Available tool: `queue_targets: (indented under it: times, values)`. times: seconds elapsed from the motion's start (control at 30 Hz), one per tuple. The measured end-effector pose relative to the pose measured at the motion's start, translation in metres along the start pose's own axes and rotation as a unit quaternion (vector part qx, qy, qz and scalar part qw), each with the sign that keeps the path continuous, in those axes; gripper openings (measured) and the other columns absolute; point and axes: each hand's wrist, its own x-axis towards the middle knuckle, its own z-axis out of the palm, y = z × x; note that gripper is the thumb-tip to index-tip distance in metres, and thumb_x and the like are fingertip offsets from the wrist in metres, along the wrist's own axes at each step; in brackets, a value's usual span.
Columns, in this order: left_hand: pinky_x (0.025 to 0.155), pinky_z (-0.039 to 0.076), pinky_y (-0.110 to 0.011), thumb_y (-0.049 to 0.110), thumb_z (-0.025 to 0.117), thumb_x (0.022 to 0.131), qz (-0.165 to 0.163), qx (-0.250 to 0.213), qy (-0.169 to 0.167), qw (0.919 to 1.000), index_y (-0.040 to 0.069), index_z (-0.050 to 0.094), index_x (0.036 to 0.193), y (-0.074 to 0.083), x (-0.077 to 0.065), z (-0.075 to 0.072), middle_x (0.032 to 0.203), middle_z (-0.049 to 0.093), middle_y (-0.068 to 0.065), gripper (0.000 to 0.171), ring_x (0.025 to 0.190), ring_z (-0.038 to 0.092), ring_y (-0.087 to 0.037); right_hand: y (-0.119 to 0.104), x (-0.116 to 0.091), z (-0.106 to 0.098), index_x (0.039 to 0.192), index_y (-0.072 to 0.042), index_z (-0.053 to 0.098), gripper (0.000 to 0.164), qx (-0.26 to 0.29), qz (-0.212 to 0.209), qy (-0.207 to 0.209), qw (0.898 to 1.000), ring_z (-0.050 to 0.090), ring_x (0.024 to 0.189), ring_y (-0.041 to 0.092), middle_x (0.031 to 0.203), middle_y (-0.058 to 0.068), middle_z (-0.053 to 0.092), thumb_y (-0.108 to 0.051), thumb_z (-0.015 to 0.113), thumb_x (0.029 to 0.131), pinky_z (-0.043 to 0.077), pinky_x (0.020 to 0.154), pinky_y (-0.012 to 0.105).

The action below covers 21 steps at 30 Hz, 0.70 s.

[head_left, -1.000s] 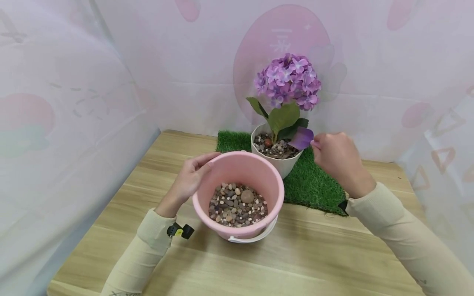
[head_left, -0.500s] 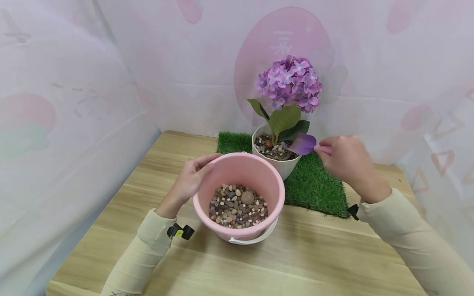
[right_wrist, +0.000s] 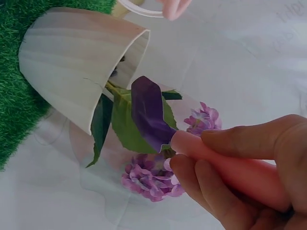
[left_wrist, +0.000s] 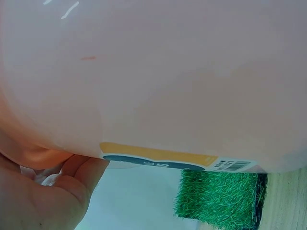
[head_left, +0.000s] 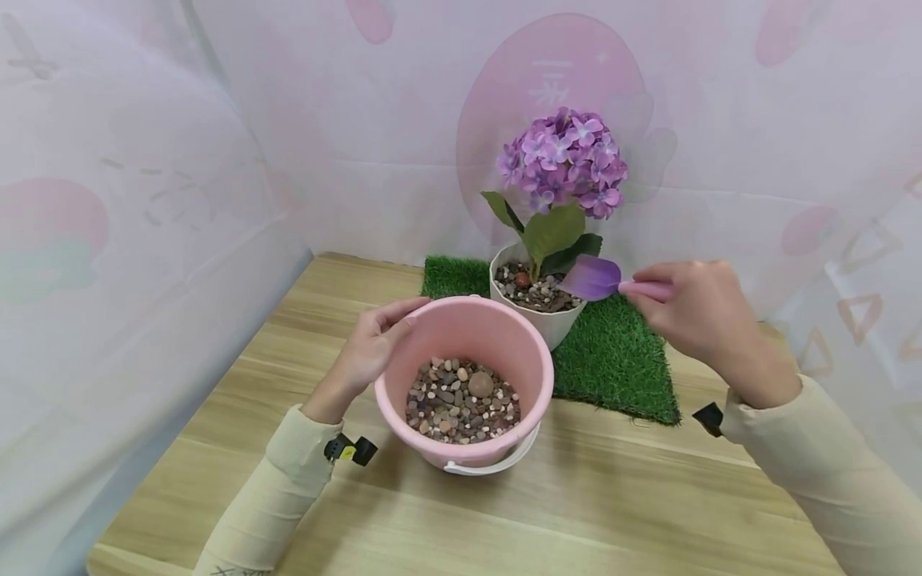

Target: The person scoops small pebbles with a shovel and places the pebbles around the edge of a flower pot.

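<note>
My left hand (head_left: 370,348) grips the rim of a pink bucket (head_left: 464,320) at its left side; the left wrist view shows the bucket's outer wall (left_wrist: 158,86) and part of the hand (left_wrist: 53,191). Mixed pebbles (head_left: 461,400) cover the bucket's bottom. In my right hand (head_left: 702,312) is a small trowel with a pink handle (right_wrist: 230,170) and purple blade (head_left: 592,278). The blade is over the right edge of a white flower pot (head_left: 551,324) holding a purple hydrangea (head_left: 565,164). Pebbles and dark chips (head_left: 540,294) surround its stem.
Under the pot lies a green artificial turf mat (head_left: 619,368) on the wooden table (head_left: 461,528). The bucket's white handle (head_left: 497,464) hangs down at the front. Printed white cloth (head_left: 360,192) hangs behind and at both sides.
My right hand has moved to the right and back along the trowel, so more of its pink handle shows. The blade stays near the pot's right edge. My left hand and the bucket stay put.
</note>
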Motion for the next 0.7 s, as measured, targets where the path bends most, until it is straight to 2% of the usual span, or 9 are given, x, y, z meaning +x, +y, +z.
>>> queue_targets:
  times: [0.1, 0.2, 0.3, 0.37, 0.43, 0.57, 0.7]
  values:
    - [0.085, 0.069, -0.046, 0.014, 0.052, 0.111, -0.001, 0.001, 0.001, 1.0, 0.006, 0.058, 0.15, 0.0, 0.0, 0.0, 0.141, 0.067, -0.025, 0.041, 0.107, 0.075, -0.046, -0.003, 0.0, -0.005, 0.098, 0.002, 0.083, 0.018, 0.001, -0.003, -0.005, 1.0, 0.081, 0.079, 0.035, 0.088, 0.015, 0.081, -0.014, 0.085, 0.089, 0.067, 0.069, 0.047]
    - [0.085, 0.069, -0.047, 0.015, 0.052, 0.11, 0.0, 0.0, 0.001, 1.0, 0.005, 0.057, 0.151, 0.0, 0.0, 0.0, 0.14, 0.067, -0.026, 0.042, 0.107, 0.075, -0.046, -0.007, 0.0, -0.01, 0.099, 0.001, 0.083, 0.019, 0.007, -0.004, -0.011, 1.0, 0.081, 0.078, 0.032, 0.087, 0.013, 0.082, -0.015, 0.085, 0.089, 0.064, 0.063, 0.024]
    - [0.085, 0.068, -0.047, 0.015, 0.052, 0.11, -0.001, -0.004, -0.001, 1.0, 0.006, 0.057, 0.151, 0.0, 0.0, 0.001, 0.139, 0.067, -0.026, 0.042, 0.107, 0.075, -0.046, -0.012, 0.0, -0.013, 0.099, 0.0, 0.083, 0.017, 0.016, -0.013, -0.011, 1.0, 0.081, 0.076, 0.029, 0.087, 0.012, 0.082, -0.013, 0.086, 0.088, 0.051, 0.049, 0.008]
    - [0.086, 0.068, -0.047, 0.015, 0.052, 0.11, -0.001, -0.006, -0.002, 1.0, 0.006, 0.057, 0.151, 0.001, 0.0, 0.001, 0.139, 0.067, -0.026, 0.042, 0.108, 0.075, -0.046, -0.015, 0.0, -0.015, 0.099, -0.001, 0.083, 0.017, 0.023, -0.022, -0.01, 0.999, 0.081, 0.075, 0.029, 0.087, 0.012, 0.082, -0.012, 0.086, 0.087, 0.044, 0.043, 0.007]
    - [0.085, 0.068, -0.047, 0.015, 0.052, 0.11, -0.001, -0.009, -0.003, 1.0, 0.006, 0.057, 0.151, 0.001, 0.0, 0.0, 0.139, 0.067, -0.026, 0.042, 0.108, 0.075, -0.046, -0.019, 0.0, -0.017, 0.1, -0.002, 0.084, 0.016, 0.027, -0.025, -0.015, 0.999, 0.081, 0.073, 0.028, 0.089, 0.012, 0.082, -0.01, 0.086, 0.087, 0.038, 0.036, 0.011]
    - [0.085, 0.069, -0.047, 0.015, 0.052, 0.11, -0.002, -0.01, -0.003, 0.9999, 0.006, 0.057, 0.151, 0.001, 0.0, 0.0, 0.14, 0.067, -0.026, 0.042, 0.108, 0.075, -0.046, -0.029, 0.0, -0.02, 0.101, -0.007, 0.085, 0.015, 0.026, -0.042, -0.019, 0.999, 0.08, 0.067, 0.022, 0.089, 0.007, 0.083, -0.008, 0.086, 0.086, 0.031, 0.034, 0.012]
    - [0.085, 0.069, -0.047, 0.015, 0.052, 0.11, -0.003, -0.009, -0.002, 1.0, 0.006, 0.057, 0.151, 0.001, 0.0, 0.0, 0.139, 0.067, -0.026, 0.042, 0.108, 0.075, -0.046, -0.038, 0.0, -0.021, 0.1, -0.008, 0.085, 0.017, 0.04, -0.07, -0.019, 0.997, 0.079, 0.066, 0.018, 0.089, 0.005, 0.083, -0.004, 0.086, 0.084, 0.034, 0.035, 0.01]
